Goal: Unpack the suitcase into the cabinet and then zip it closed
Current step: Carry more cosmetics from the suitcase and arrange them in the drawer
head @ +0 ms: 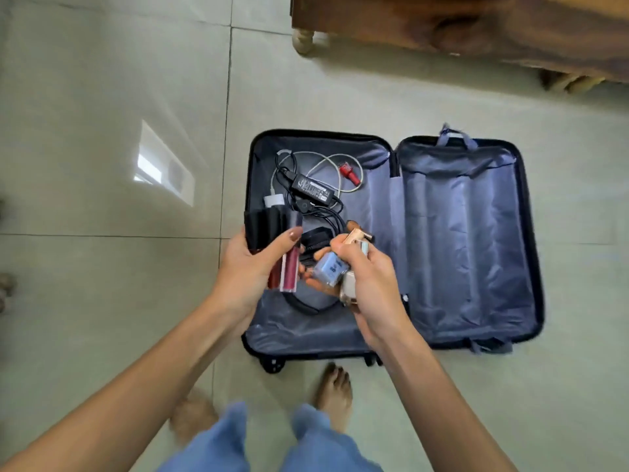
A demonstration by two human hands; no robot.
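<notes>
The left grip (245,267) curls round slim dark-red gloss tubes with black caps (288,267); the right grip (371,284) clutches a pale blue glass bottle (327,270). Light, slick, breakable, I judge. Below, mid-frame, the open black suitcase (459,250) holds a black power adapter (315,189): lift its rigid brick, cables trailing.

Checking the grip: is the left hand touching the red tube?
Touching. Head view: the left hand grips the red tube, thumb across it.

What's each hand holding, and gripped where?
Left hand grips lip gloss tubes around their middles. Right hand holds a blue bottle and a beige bottle, apparently near the caps.
</notes>
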